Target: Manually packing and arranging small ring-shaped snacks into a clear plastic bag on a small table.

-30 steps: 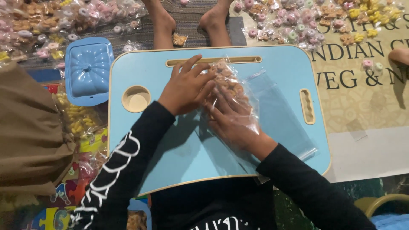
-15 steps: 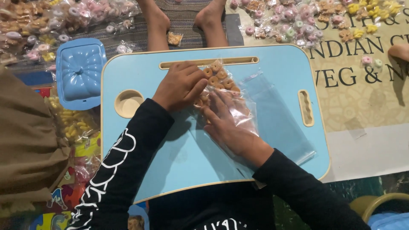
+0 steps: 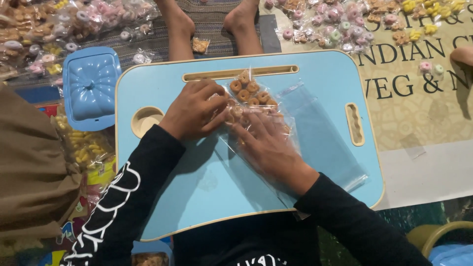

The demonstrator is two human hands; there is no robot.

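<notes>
On the blue tray (image 3: 197,197), the right hand (image 3: 268,143) lies flat and wide inside a clear bag (image 3: 305,143). At its ten o'clock the left hand (image 3: 194,108) pinches the bag's edge; brown rings (image 3: 246,88) are already in, and the mouth looks unsealed.

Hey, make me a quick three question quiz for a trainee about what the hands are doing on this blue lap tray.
1. True or false: the right hand lies flat on the clear bag.
2. What is inside the bag? A brown ring snacks, B yellow sticks, C pink sweets.
3. Which hand is nearer the round cup hollow of the tray?

Key: 1 true. 2 A, the ring snacks. 3 The left hand.
</notes>
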